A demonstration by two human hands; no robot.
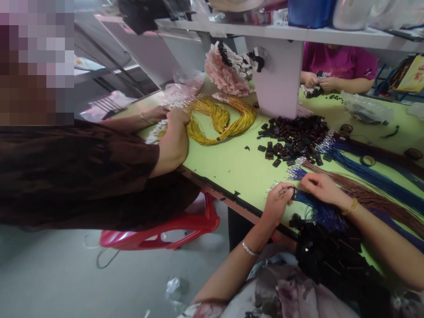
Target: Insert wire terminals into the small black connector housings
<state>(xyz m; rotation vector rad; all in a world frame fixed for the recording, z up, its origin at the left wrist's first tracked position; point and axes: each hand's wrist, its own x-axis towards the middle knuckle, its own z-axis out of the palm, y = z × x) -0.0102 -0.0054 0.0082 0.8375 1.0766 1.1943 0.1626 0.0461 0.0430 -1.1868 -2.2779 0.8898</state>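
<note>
My left hand (280, 202) is closed in a pinch on a small black connector (293, 192) at the front edge of the table. Just to its right, my right hand (319, 187) has its fingers curled in above the blue wires; what they grip, if anything, is hidden. The bundle of blue wires (318, 210) with silvery metal ends lies beneath both hands. Beside it runs a bundle of brown wires (351, 187). A heap of black connectors (331, 247) rests close to my body, partly behind my right forearm.
Loose black connector housings (294, 137) are piled farther back. Tape rolls (367, 161) and more blue wires (374, 170) lie at right. A co-worker's arm (174, 141) reaches over yellow wires (212, 117) at left; another person (341, 70) sits opposite. A shelf (232, 30) overhangs the table.
</note>
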